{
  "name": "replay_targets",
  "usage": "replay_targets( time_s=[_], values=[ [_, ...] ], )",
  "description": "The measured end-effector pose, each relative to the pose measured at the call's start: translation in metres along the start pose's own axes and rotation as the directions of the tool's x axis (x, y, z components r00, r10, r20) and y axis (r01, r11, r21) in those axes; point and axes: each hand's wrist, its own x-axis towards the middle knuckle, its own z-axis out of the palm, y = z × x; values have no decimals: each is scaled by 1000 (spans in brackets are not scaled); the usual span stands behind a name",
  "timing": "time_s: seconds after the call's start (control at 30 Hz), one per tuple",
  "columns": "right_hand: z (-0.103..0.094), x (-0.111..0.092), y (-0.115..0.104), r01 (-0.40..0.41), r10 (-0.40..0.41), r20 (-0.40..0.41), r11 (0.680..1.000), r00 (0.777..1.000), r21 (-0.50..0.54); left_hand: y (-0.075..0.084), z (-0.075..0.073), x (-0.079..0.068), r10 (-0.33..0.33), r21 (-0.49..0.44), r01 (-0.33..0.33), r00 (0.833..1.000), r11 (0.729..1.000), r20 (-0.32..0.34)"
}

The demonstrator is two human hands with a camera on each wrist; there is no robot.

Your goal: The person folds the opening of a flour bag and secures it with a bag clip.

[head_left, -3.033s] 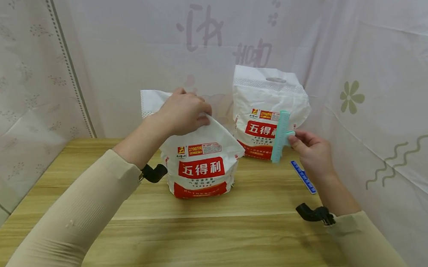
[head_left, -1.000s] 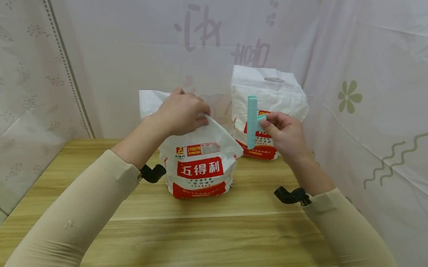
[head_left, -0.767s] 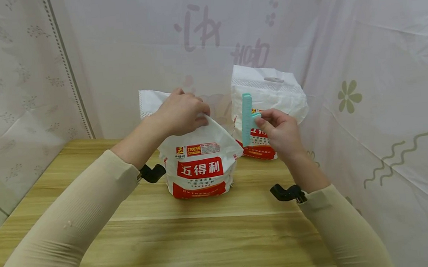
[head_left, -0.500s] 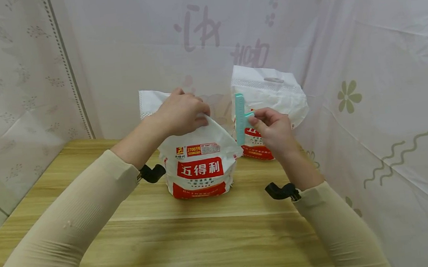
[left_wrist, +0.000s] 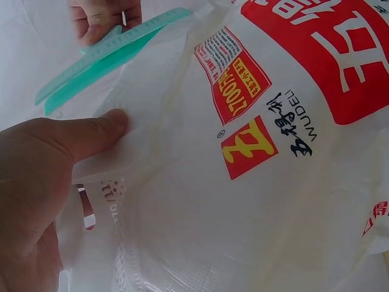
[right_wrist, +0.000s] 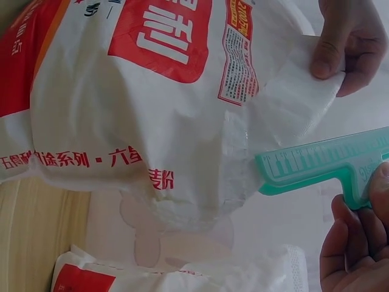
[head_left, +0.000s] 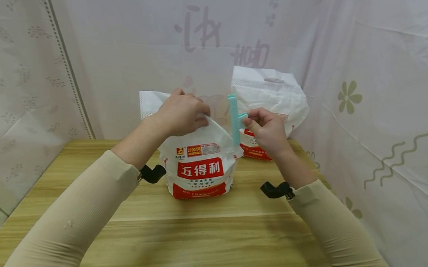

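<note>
A: ok, so what's each hand got?

B: The left hand (head_left: 183, 113) is pinching the top of the front bag (head_left: 202, 169), which stands on the wooden table (head_left: 194, 247). The right hand (head_left: 269, 130) has a teal clip (head_left: 234, 120) by its tab, thumb against fingers, with the long part upright at the bag's right edge.

A: Anything crowding them?

B: A back bag (head_left: 272, 97), same brand, stands behind and to the right; the clip and right hand cover a chunk of its label. A patterned curtain (head_left: 139, 37) hangs behind both bags. Each sleeve (head_left: 90, 210) has a black bracket (head_left: 153, 173) poking out at the wrist.

A: And what's tough to see?

B: From the head, the left hand hides part of the bag's top. The left wrist view cuts that hand off at the edge, most fingers behind the bag. The right wrist view chops off the right hand, plus the back bag's lower part. Can't tell if the clip actually touches the front bag.
</note>
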Motion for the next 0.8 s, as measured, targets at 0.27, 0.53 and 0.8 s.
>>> replay_targets(
  time_s=[0.27, 0.53, 0.8],
  values=[
    [4, 2, 5, -2, 2, 5, 1000, 1000, -25, 0, -1, 1, -6, 24, 6, 1000, 1000, -4],
    [6, 1, 1, 35, -33, 38, 997, 999, -65, -5, -12, -4, -24, 23, 24, 999, 999, -27],
    [11, -2, 0, 89, -79, 63, 982, 995, -165, -9, -13, -4, -18, -42, 18, 1000, 999, -16]
  ],
)
